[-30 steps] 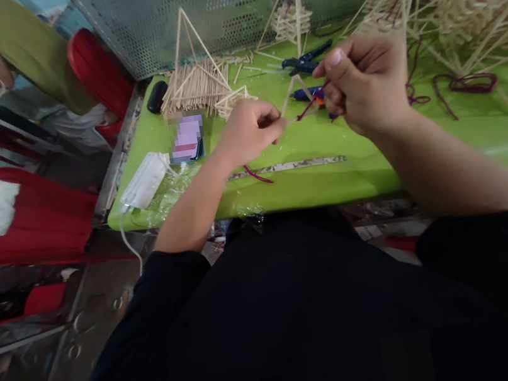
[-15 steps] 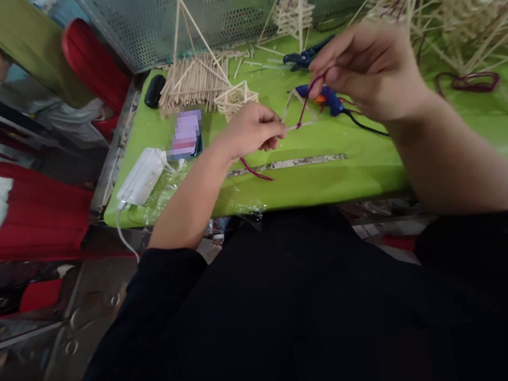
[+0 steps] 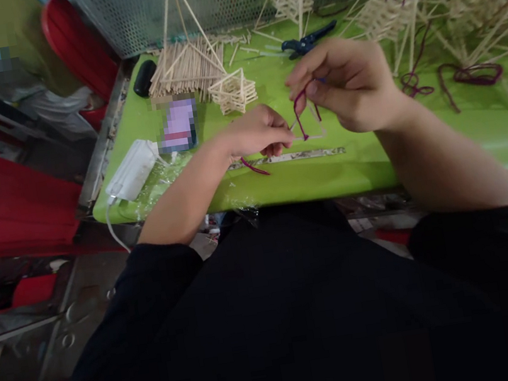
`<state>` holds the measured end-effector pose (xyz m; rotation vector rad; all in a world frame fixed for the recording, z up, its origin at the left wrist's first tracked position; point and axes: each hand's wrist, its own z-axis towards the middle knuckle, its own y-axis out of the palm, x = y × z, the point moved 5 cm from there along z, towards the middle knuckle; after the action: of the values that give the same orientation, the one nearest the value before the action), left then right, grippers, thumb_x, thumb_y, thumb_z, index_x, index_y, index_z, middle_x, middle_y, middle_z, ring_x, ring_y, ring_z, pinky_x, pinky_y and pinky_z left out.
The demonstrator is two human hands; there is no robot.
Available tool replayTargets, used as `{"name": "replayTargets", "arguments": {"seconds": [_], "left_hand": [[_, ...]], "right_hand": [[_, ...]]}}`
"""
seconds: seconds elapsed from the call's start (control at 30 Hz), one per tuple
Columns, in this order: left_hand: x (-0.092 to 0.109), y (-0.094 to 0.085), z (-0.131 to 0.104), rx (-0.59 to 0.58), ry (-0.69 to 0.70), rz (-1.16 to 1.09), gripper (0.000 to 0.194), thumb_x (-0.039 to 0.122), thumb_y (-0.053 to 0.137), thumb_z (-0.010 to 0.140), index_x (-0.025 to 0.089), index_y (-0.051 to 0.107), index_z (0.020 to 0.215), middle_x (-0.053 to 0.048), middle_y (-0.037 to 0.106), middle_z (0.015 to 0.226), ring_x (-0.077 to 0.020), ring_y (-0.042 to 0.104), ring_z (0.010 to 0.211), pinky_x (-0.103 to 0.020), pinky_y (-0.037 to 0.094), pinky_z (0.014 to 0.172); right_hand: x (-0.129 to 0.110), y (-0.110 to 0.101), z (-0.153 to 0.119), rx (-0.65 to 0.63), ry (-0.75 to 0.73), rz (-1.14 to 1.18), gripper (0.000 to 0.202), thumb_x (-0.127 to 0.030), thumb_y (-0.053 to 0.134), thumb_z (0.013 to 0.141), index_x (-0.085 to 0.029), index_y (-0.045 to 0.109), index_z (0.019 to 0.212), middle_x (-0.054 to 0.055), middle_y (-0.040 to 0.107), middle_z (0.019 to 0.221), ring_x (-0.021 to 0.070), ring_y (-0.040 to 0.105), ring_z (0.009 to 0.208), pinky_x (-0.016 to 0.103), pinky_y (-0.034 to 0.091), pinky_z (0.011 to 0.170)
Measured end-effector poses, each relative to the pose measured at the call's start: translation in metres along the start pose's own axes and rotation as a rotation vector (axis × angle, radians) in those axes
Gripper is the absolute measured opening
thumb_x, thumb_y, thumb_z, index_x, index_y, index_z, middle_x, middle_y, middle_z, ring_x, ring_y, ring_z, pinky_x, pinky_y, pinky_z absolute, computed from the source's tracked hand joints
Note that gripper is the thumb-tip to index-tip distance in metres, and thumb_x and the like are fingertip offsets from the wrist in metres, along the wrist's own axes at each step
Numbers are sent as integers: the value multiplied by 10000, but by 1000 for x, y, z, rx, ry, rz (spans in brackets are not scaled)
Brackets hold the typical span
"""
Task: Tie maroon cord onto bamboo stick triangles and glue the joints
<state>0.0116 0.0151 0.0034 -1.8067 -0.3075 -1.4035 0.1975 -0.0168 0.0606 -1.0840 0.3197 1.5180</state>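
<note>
Right hand (image 3: 347, 87), pinching purple cord (image 3: 300, 122), has moved nearer the left hand (image 3: 262, 129), which grips a thin stick frame (image 3: 315, 137); cord now bends, so tension appears reduced.

A plain, near-black top (image 3: 282, 313) is worn; its short, loose sleeves (image 3: 154, 288) are equally dark, and both forearms (image 3: 183, 195) are left bare.

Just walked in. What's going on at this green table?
A person is working bare-handed over the green table. The left hand pinches a small stick frame; the right hand pinches a purple cord running down to the frame's lower stick. Whether it's knotted there is too small to tell. Pliers and a pile of sticks lie beyond.
</note>
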Motion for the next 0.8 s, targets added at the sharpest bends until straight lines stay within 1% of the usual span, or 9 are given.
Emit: {"name": "replayTargets", "arguments": {"seconds": [0.1, 0.17, 0.23, 0.33, 0.43, 0.6, 0.8], "left_hand": [[5, 1, -5, -38, -88, 8, 178, 266, 878, 922, 166, 823, 786, -41, 750, 666, -116, 701, 581, -302, 575, 671], [10, 1, -8, -70, -126, -17, 192, 295, 854, 929, 137, 826, 823, -45, 765, 697, -106, 710, 624, -286, 566, 714], [15, 2, -11, -76, -139, -46, 203, 297, 834, 929, 118, 820, 835, -43, 762, 696, -98, 697, 630, -276, 546, 723], [17, 3, -11, -71, -150, -69, 189, 265, 815, 927, 103, 817, 829, -50, 749, 677, -101, 673, 605, -288, 530, 709], [16, 6, -9, -83, -142, -89, 165, 238, 802, 923, 100, 824, 835, -52, 746, 675, -109, 682, 601, -292, 531, 700], [14, 7, -7, -96, -112, -125, 166, 237, 816, 922, 110, 819, 815, -42, 740, 657, -108, 687, 590, -282, 538, 687], [6, 6, -6, -102, -99, -128, 168, 287, 856, 932, 136, 854, 859, -34, 769, 680, -98, 705, 594, -260, 542, 681]], "right_hand": [[-1, 4, 0, -10, -65, 27, 345, -607, 830, 1093, -318, 827, 1283, 69, 802, 1055, 242, 777, 875, 458, 702, 923], [0, 6, 0, -21, -92, 57, 323, -556, 846, 1090, -318, 832, 1307, 62, 801, 1070, 241, 785, 885, 438, 692, 932], [4, 8, -1, -39, -82, 79, 329, -536, 868, 1072, -318, 838, 1317, 57, 801, 1065, 250, 790, 907, 427, 684, 944], [6, 10, -2, -70, -36, 111, 293, -474, 869, 1079, -308, 842, 1318, 58, 805, 1064, 255, 794, 938, 420, 674, 967], [3, 11, -3, -78, 11, 121, 223, -422, 849, 1103, -304, 846, 1293, 62, 815, 1098, 249, 791, 964, 418, 669, 990], [-3, 13, -2, -107, 25, 185, 158, -376, 866, 1100, -294, 856, 1235, 44, 828, 1086, 222, 794, 947, 386, 671, 978], [6, 4, 0, -87, 88, 209, 200, -391, 944, 1035, -277, 875, 1185, 69, 817, 1102, 221, 787, 943, 366, 686, 949]]}}
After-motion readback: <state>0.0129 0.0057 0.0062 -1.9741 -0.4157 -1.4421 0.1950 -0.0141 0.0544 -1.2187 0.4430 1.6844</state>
